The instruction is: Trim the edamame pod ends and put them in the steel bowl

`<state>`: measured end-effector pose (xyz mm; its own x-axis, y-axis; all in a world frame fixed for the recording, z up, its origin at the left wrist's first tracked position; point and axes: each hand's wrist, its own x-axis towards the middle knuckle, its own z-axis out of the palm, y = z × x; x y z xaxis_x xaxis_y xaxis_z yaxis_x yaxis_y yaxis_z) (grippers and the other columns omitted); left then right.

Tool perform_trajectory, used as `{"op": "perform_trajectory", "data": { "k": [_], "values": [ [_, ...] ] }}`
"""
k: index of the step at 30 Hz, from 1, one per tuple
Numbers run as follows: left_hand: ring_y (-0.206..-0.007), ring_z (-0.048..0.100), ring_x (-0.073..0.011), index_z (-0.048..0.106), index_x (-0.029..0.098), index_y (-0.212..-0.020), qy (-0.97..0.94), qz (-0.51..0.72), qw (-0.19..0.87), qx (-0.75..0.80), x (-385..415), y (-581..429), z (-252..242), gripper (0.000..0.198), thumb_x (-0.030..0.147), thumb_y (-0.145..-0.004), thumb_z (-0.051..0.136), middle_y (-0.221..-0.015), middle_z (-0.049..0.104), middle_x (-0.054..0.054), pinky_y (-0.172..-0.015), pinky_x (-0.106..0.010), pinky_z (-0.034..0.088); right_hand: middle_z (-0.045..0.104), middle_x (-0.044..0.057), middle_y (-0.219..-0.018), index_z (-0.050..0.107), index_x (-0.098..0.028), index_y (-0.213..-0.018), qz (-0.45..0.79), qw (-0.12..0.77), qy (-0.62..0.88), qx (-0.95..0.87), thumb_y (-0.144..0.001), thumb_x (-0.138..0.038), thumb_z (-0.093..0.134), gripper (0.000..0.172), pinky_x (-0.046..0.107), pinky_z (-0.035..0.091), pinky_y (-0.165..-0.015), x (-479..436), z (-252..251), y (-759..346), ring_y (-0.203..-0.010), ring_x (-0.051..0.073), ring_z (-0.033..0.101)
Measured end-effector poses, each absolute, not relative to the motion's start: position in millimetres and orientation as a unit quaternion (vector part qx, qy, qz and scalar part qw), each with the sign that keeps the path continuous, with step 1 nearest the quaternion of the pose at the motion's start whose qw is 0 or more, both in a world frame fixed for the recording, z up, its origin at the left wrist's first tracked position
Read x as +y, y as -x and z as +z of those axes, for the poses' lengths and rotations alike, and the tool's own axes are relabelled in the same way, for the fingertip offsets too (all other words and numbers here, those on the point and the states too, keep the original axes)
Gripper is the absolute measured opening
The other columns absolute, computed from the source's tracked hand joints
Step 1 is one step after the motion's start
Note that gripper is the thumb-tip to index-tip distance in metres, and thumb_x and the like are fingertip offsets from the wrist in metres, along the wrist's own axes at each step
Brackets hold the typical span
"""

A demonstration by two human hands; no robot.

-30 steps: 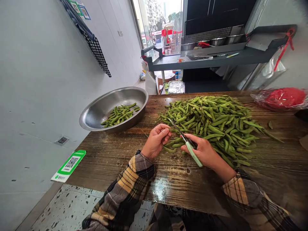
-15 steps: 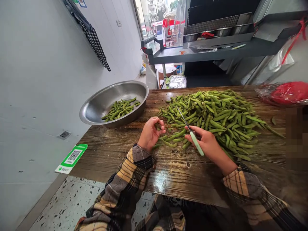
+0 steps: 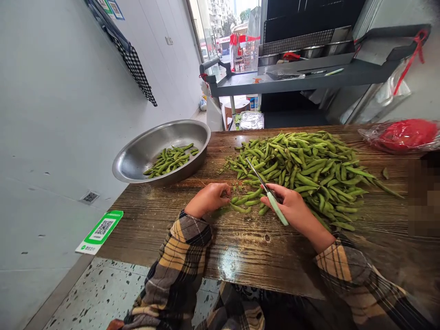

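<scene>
A big heap of green soybean pods [image 3: 305,169] lies on the dark wooden table [image 3: 247,247]. My right hand [image 3: 292,206] is closed round scissors with a pale green handle [image 3: 277,213]; their blades point up and left over the heap. My left hand [image 3: 208,199] rests palm down on the table, fingers curled over a few loose pods [image 3: 242,205] at the heap's near edge. A steel bowl [image 3: 137,160] with several pods in it stands at the table's far left corner.
A white wall runs along the left, with a green QR sticker [image 3: 99,231] low on it. A red thing in clear plastic [image 3: 405,135] lies at the far right. A dark counter with trays [image 3: 292,78] stands behind the table.
My left hand, raised with a pod at the fingertips before, has dropped onto the loose pods on the table. The right hand with the scissors has barely shifted.
</scene>
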<state>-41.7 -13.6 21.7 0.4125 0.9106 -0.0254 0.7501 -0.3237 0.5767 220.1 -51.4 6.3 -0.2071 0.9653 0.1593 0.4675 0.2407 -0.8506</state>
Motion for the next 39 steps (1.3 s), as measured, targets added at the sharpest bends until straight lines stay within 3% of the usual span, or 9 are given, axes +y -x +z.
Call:
{"op": "perform_trajectory", "data": {
  "k": [11,18,21,24,28,31,35,39],
  "values": [
    [-0.062,0.048,-0.0109,0.066,0.016,-0.078,-0.845,0.061,0.250,0.469,-19.4,27.1,34.8,0.009,0.023,-0.073,0.065,-0.069,0.061,0.001,-0.059,-0.022,0.033,0.074,0.009,-0.101,0.067,-0.014,-0.117,0.335,0.362,0.527,-0.692,-0.077,-0.045,0.065,0.050,0.035,0.052,-0.076,-50.6,2.0,-219.9,-0.086,0.026,0.068],
    [-0.058,0.042,-0.0106,0.065,0.018,-0.077,-0.853,0.008,0.258,0.454,-21.5,24.7,32.2,0.013,0.024,-0.066,0.069,-0.063,0.054,0.004,-0.053,-0.024,0.026,0.074,0.010,-0.102,0.066,-0.014,-0.117,0.328,0.358,0.523,-0.700,-0.078,-0.043,0.064,0.049,0.036,0.051,-0.077,-51.5,5.2,-219.6,-0.086,0.026,0.068],
    [-0.056,0.039,-0.0102,0.062,0.017,-0.070,-0.848,0.044,0.248,0.466,-20.8,21.5,28.1,0.006,0.021,-0.068,0.065,-0.059,0.050,0.004,-0.053,-0.024,0.024,0.074,0.010,-0.103,0.066,-0.014,-0.117,0.328,0.358,0.526,-0.698,-0.078,-0.044,0.065,0.049,0.037,0.052,-0.077,-51.0,3.9,-219.8,-0.087,0.026,0.068],
    [-0.059,0.039,-0.0101,0.058,0.016,-0.067,-0.822,0.165,0.244,0.487,-19.0,18.9,28.9,0.005,0.018,-0.070,0.061,-0.061,0.049,0.004,-0.056,-0.023,0.027,0.074,0.010,-0.103,0.066,-0.015,-0.117,0.329,0.365,0.526,-0.694,-0.078,-0.044,0.065,0.049,0.036,0.052,-0.078,-50.5,2.0,-220.1,-0.088,0.026,0.068],
    [-0.065,0.043,-0.0098,0.055,0.015,-0.071,-0.743,0.316,0.340,0.482,-19.6,16.8,38.7,0.015,0.027,-0.075,0.063,-0.068,0.051,0.002,-0.061,-0.022,0.033,0.074,0.010,-0.105,0.067,-0.016,-0.117,0.326,0.370,0.521,-0.697,-0.078,-0.044,0.065,0.049,0.038,0.053,-0.080,-51.0,1.7,-219.9,-0.089,0.026,0.069],
    [-0.056,0.038,-0.0067,0.054,0.015,-0.076,-0.655,0.377,0.476,0.449,-23.2,14.1,42.8,0.022,0.034,-0.075,0.067,-0.067,0.048,0.004,-0.053,-0.020,0.030,0.074,0.011,-0.105,0.066,-0.014,-0.118,0.326,0.365,0.522,-0.699,-0.078,-0.045,0.065,0.050,0.039,0.052,-0.080,-51.8,2.8,-219.1,-0.088,0.027,0.068],
    [-0.046,0.028,-0.0026,0.055,0.015,-0.085,-0.533,0.413,0.617,0.407,-26.5,8.1,39.7,0.027,0.035,-0.074,0.069,-0.067,0.048,0.004,-0.043,-0.019,0.018,0.074,0.011,-0.103,0.067,-0.014,-0.117,0.331,0.363,0.526,-0.695,-0.077,-0.045,0.065,0.051,0.039,0.052,-0.079,-52.9,4.3,-217.7,-0.087,0.027,0.068],
    [-0.045,0.030,-0.0016,0.062,0.012,-0.093,-0.506,0.403,0.652,0.396,-26.4,1.9,35.9,0.028,0.035,-0.078,0.063,-0.077,0.056,-0.001,-0.041,-0.019,0.016,0.073,0.011,-0.105,0.066,-0.014,-0.117,0.335,0.355,0.523,-0.698,-0.076,-0.047,0.065,0.052,0.039,0.052,-0.082,-54.1,5.4,-216.3,-0.090,0.027,0.068]
  ]
}}
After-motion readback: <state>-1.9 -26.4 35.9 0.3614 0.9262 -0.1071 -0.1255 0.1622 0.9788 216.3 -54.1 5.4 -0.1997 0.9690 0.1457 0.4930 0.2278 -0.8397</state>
